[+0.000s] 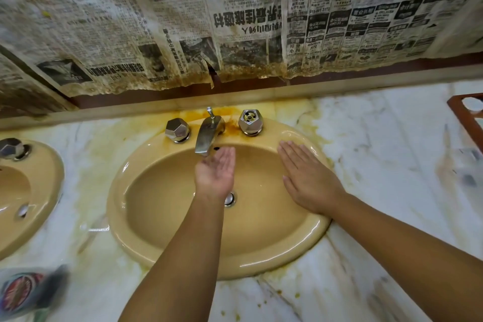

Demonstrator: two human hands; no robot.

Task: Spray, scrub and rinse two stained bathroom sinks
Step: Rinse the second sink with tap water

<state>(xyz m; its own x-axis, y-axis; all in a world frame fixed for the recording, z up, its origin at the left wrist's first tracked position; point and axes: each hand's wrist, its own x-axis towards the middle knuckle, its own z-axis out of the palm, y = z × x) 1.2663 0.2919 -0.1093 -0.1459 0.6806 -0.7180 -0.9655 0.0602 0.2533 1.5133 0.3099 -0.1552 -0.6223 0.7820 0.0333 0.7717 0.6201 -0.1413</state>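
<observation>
Bare hands and forearms
The left hand [214,172] and right hand [311,180] are uncovered, and both forearms are bare to the frame's edge.

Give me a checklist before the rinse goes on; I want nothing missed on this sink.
1. Cupped left hand sits under the spout: ok.
2. Flat right hand rests on the right side of the sink, holding nothing: ok.
3. Water running: cannot tell, no stream shows.
4. Basin free of cloths or tools: ok.
5. The drain open: cannot tell.
6. Faucet base clean: not ok, orange stain beside it.
</observation>
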